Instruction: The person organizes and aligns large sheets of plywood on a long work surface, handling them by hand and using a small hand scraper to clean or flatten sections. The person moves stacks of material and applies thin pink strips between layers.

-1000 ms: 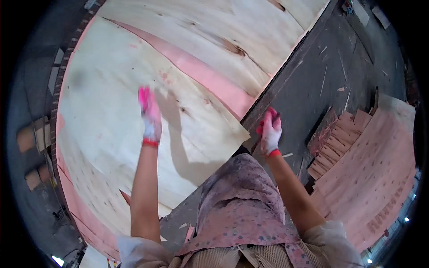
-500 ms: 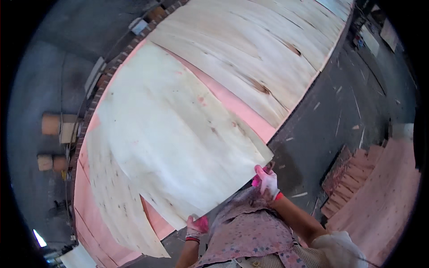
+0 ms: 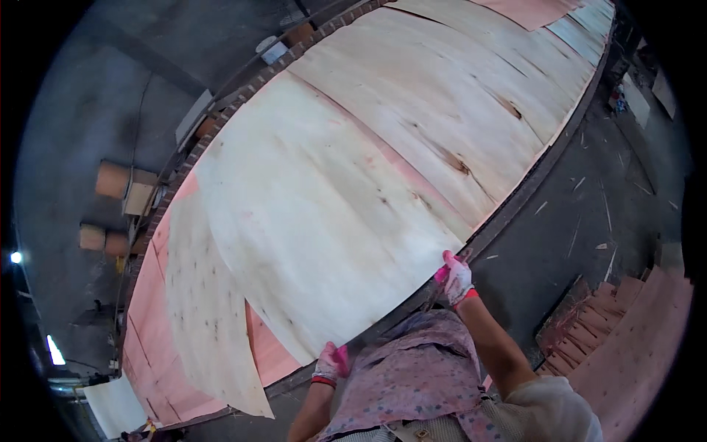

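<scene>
A large pale wood veneer sheet (image 3: 317, 214) lies over a pink layer (image 3: 140, 346) on a long table. My right hand (image 3: 457, 276), in a white glove with pink-stained fingers, grips the sheet's near right corner. At the near left corner, my left hand (image 3: 331, 363) pinches the edge, its glove also pink at the fingertips. Along the sheet's far right side runs a narrow pink strip, then more veneer (image 3: 434, 110) with brown knots and splits. A narrower spotted veneer piece (image 3: 210, 295) lies partly under the sheet on the left, one end overhanging the near edge.
Stacked pink-stained sheets (image 3: 626, 346) stand at the lower right. Wood scraps (image 3: 541, 208) litter the grey floor. Brick-coloured blocks (image 3: 112, 179) lie beyond the table's far side. Another pale sheet (image 3: 116, 407) is at the lower left, with part of another person beside it.
The held sheet has shifted toward the veneer on its right, and the pink strip between them has narrowed. Both hands keep their grip. The whole view has swung a little.
</scene>
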The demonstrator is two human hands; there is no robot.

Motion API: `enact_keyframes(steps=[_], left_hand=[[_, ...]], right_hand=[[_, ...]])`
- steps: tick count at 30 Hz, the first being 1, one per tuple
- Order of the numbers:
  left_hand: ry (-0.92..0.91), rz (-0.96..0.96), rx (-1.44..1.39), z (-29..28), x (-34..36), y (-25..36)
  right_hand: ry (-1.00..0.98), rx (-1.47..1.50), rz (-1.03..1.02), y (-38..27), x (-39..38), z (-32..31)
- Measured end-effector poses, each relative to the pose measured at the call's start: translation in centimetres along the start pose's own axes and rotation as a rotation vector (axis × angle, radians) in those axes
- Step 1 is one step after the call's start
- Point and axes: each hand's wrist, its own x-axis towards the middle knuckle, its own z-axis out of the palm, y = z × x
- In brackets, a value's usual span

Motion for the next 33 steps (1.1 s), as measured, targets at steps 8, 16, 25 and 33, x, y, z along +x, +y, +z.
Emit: enact_keyframes(steps=[8,16,25,33], left_hand=[[-0.200,-0.247,-0.019,9.0,-5.9,1.9],[-0.361,-0.045,0.305,3.1,-7.3,2.2],[-0.491,0.468,0.752,-12.9,-2.4,1.2],[-0.149,0.269,0.461,-17.6,-5.3,0.0]], right_hand=[[0.248,0.000,0.039,1.6,9.4,-1.8],[0.172,-0.129,-0.038,3.8,9.1,-0.9],[0.074,0.008,0.133,2.8,14.9,-3.7],[-0.268,-0.012,-0.023,2.7,8.2,-3.7]])
